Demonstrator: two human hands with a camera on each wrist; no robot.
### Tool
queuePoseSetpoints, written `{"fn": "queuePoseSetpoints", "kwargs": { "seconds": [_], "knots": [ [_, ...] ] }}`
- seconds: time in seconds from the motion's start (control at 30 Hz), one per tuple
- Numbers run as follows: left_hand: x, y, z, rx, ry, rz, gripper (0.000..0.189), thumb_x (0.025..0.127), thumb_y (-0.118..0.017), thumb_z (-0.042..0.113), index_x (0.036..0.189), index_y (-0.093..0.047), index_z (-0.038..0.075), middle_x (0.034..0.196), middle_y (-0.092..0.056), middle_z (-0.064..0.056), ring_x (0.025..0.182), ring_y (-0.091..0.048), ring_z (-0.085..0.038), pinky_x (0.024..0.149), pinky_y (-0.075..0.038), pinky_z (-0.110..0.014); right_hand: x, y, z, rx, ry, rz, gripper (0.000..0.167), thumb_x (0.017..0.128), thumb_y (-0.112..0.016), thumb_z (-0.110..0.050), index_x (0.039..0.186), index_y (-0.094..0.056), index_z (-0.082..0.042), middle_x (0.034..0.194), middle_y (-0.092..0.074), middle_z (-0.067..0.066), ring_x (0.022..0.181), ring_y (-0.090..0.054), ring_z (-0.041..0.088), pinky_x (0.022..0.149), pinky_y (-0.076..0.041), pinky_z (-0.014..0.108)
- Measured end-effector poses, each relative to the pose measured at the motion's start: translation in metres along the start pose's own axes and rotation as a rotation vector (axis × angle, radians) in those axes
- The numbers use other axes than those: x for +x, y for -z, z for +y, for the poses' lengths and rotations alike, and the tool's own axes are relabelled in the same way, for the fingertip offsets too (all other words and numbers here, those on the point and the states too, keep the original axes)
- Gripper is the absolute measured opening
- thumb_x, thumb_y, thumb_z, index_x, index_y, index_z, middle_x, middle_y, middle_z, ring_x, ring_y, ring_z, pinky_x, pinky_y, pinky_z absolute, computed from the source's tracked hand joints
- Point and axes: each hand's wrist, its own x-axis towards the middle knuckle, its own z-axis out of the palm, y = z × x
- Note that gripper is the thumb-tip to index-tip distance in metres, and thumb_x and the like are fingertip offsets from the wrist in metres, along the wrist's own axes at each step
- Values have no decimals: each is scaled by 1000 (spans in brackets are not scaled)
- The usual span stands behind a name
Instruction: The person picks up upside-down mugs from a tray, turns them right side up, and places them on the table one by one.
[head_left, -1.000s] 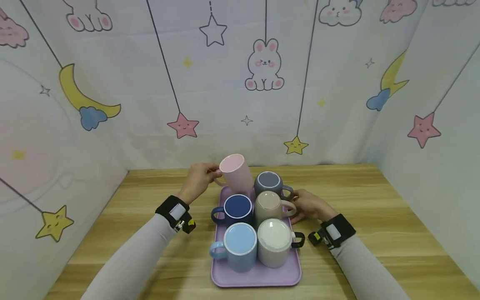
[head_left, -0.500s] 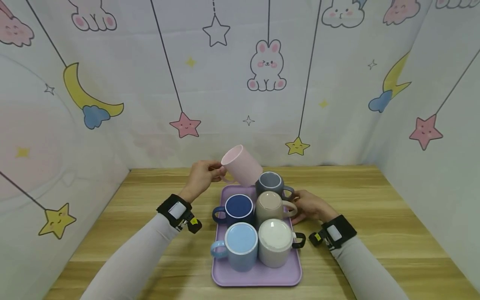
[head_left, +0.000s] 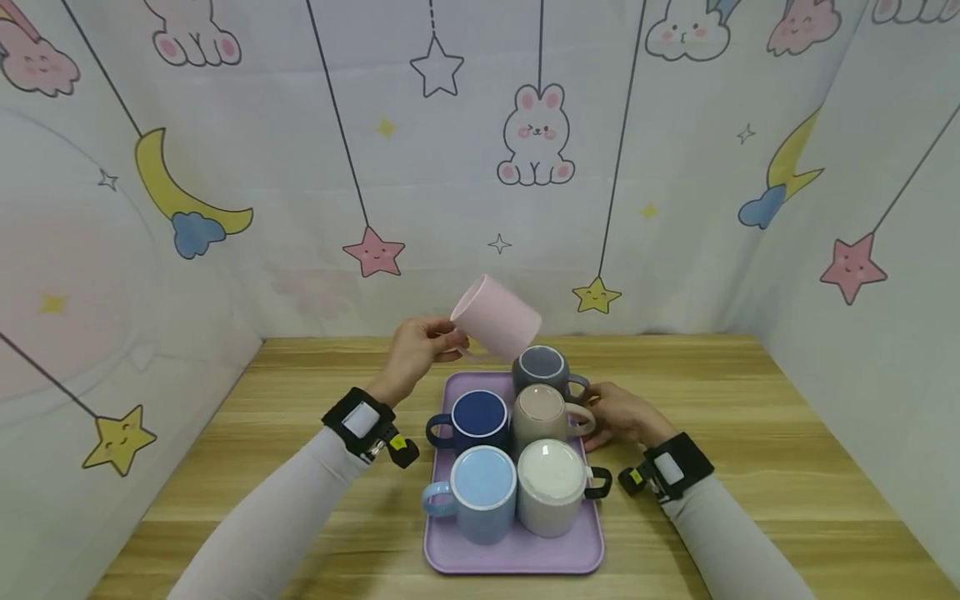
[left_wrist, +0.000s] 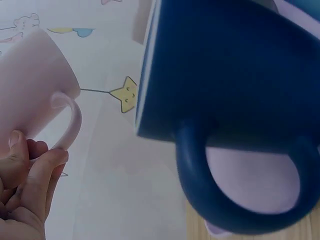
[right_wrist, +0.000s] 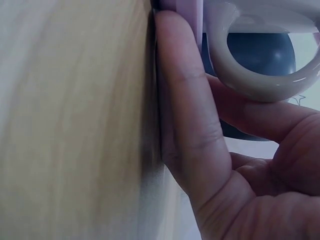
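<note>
A pink mug [head_left: 497, 318] hangs tilted above the back of the purple tray [head_left: 517, 560], its mouth facing up and left. My left hand [head_left: 416, 350] pinches its handle between thumb and fingers [left_wrist: 40, 172]. At the tray's right edge lies my right hand [head_left: 622, 414]; one straight finger [right_wrist: 192, 110] runs along the tray's side at table level. Its other fingers sit by the handles of the grey mug [head_left: 542, 364] and the beige mug [head_left: 538, 412]; whether they touch those handles I cannot tell. Both these mugs stand base up on the tray.
Also base up on the tray are a navy mug [head_left: 480, 414], a light blue mug [head_left: 483, 508] and a white mug [head_left: 551, 500] with a black handle. A wooden table [head_left: 300, 433] carries the tray. A patterned cloth wall [head_left: 450, 192] rises behind.
The pink mug has come up off the tray's back left corner, shifting up and right and tipping further over in my left hand. My right hand stays put.
</note>
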Motion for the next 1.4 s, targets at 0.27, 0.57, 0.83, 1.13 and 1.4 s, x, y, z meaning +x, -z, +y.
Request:
{"fn": "queuePoseSetpoints", "kwargs": {
  "seconds": [0.27, 0.57, 0.83, 1.13, 1.4],
  "knots": [
    [-1, -10, 8, -91, -4, 12, 27, 103, -65, 7, 124, -70, -8, 105, -73, -17, 96, -73, -21, 87, -62, -33, -3, -1, 0, 21, -4, -12, 51, 97, -58, 4, 143, -38, 15, 113, -57, 24, 89, -68, 28, 70, -66, 43],
    [-1, -21, 5, -197, -25, 51, 25, 103, -61, 1, 124, -68, -11, 95, -71, -8, 89, -73, -15, 86, -62, -33, -4, -4, 0, 30, 7, -23, 47, 98, -56, 5, 141, -40, 15, 114, -57, 26, 89, -68, 30, 70, -66, 43],
    [1, -33, 6, -255, -28, 51, 28, 103, -61, 2, 128, -68, -9, 94, -71, -7, 90, -73, -16, 88, -62, -33, -4, -3, -1, 35, -2, -20, 50, 98, -54, 6, 144, -36, 14, 116, -56, 26, 89, -68, 29, 70, -66, 42],
    [0, -39, 9, -272, -34, 79, 29, 103, -61, 4, 130, -68, -5, 98, -70, -9, 94, -73, -18, 89, -61, -34, -5, -1, -2, 30, -7, -14, 51, 98, -52, 6, 145, -36, 15, 115, -56, 26, 88, -68, 30, 71, -66, 43],
    [1, -45, 12, -311, -43, 62, 30, 103, -62, 4, 131, -68, -5, 100, -71, -10, 96, -73, -19, 90, -61, -34, -5, -2, -3, 34, -2, -24, 52, 99, -50, 6, 147, -32, 15, 114, -56, 27, 87, -68, 29, 71, -66, 43]
  ]
}}
